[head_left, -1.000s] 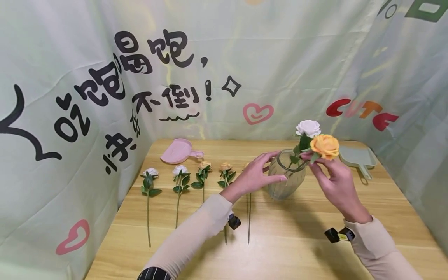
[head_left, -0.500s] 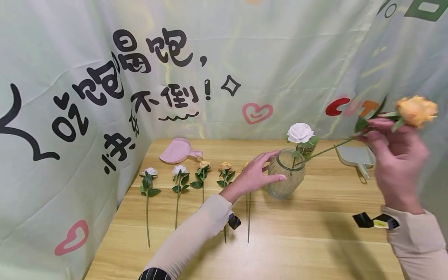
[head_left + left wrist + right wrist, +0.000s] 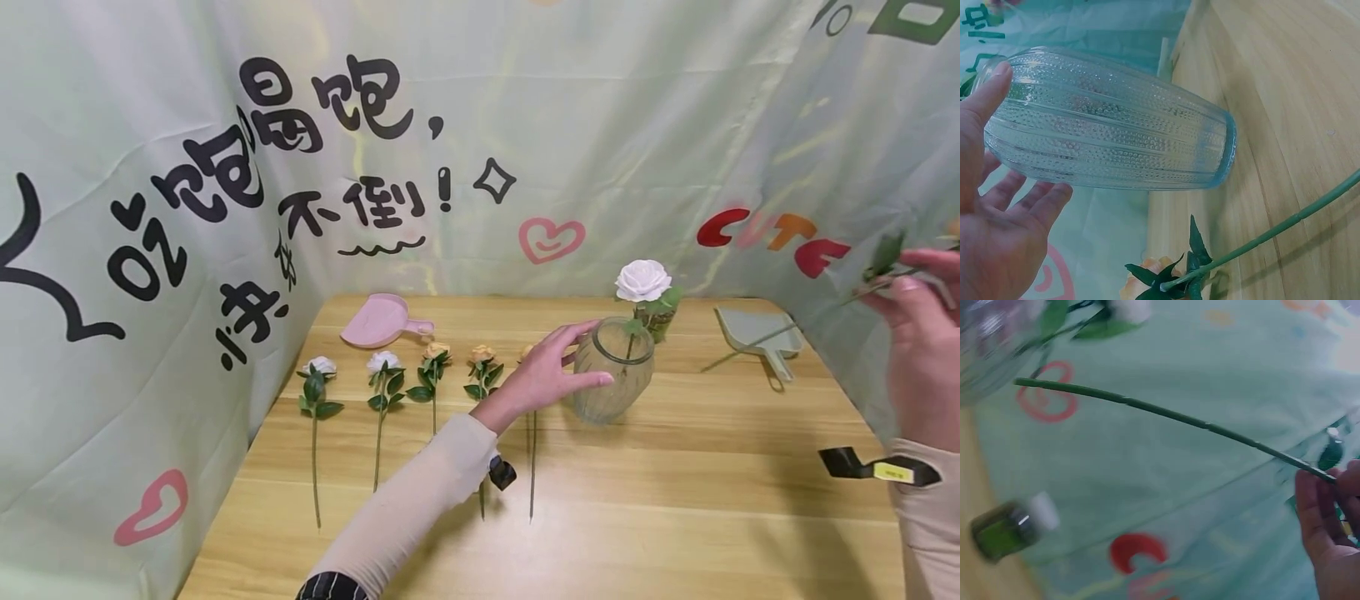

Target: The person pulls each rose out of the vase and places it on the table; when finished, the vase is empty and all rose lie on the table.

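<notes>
In the head view, my left hand (image 3: 551,367) holds the clear glass vase (image 3: 617,392) by its upper left side, thumb in front. The left wrist view shows its fingers around the ribbed, dimpled glass (image 3: 1110,125). One white rose (image 3: 643,281) stands in the vase. At the far right, my right hand (image 3: 926,358) pinches an artificial orange rose near the bloom. Its green stem (image 3: 1172,415) slants down and left, its lower end in the air right of the vase. Most of that bloom is beyond the head view's right edge.
Left of the vase, white roses (image 3: 385,361) and orange roses (image 3: 435,352) lie in a row, some partly behind my left arm. A pink dustpan (image 3: 378,322), a grey dustpan (image 3: 759,333) and a small jar (image 3: 662,323) sit at the back. Printed cloth (image 3: 450,100) surrounds the table.
My right hand has moved from the vase mouth out to the right, drawing the orange rose out of the vase. The white rose and my left hand stay at the vase.
</notes>
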The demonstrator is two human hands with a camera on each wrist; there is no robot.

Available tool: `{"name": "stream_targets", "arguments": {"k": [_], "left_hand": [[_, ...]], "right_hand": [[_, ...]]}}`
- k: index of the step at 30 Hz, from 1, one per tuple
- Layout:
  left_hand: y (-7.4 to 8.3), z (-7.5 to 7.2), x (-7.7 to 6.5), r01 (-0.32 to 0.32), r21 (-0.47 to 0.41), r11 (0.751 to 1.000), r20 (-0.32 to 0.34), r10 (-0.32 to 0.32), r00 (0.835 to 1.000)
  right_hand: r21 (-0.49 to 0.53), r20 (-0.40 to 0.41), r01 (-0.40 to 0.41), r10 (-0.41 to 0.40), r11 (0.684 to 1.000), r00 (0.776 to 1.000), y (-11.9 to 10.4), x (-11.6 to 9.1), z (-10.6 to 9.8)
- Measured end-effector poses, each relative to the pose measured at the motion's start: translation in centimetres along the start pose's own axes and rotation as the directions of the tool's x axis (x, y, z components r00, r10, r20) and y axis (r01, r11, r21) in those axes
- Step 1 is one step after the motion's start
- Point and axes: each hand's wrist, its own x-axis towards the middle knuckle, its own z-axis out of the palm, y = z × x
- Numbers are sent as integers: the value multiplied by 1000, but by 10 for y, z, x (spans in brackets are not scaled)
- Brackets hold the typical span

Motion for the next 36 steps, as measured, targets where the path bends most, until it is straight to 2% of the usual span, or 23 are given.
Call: {"name": "stream_targets", "arguments": {"k": [1,3,5,6,8,10,13,17,20,27,29,31,36], "left_hand": [[0,0,0,0,1,1000,1,0,1000],[0,0,0,-2,2,1000,3,2,1000],[0,0,0,-3,5,1000,3,3,1000],[0,-1,0,-3,5,1000,2,3,1000],[-1,0,0,-3,1,1000,2,3,1000],[-1,0,0,-4,-2,1000,2,4,1000],[-1,-1,0,-8,-10,1000,1,8,1000],[-2,-1,1,-11,-16,1000,1,11,1000],[-3,-1,1,-9,-17,1000,3,9,1000],[-2,-1,0,-1,-16,1000,3,1,1000],[-1,0,0,0,-19,1000,3,0,1000],[-1,0,0,2,-21,1000,3,-2,1000],[-1,0,-1,2,-21,1000,0,-2,1000]], "right_hand": [[-20,8,-49,49,999,999,5,-2,-5],[-55,74,-135,139,989,988,15,-7,-16],[-84,187,-207,220,975,957,26,-12,-27],[-106,248,-238,257,966,934,32,-15,-32],[-166,360,-285,327,944,874,45,-21,-39],[-262,431,-299,389,917,814,57,-28,-43],[-413,480,-278,466,867,743,79,-40,-46],[-495,501,-284,537,821,679,110,-59,-47],[-519,499,-310,576,797,648,130,-71,-48],[-685,434,-281,686,672,584,154,-88,-46],[-707,417,-281,703,649,576,158,-90,-47],[-736,390,-271,715,621,580,161,-93,-47],[-817,310,-248,758,521,574,163,-94,-46]]}}
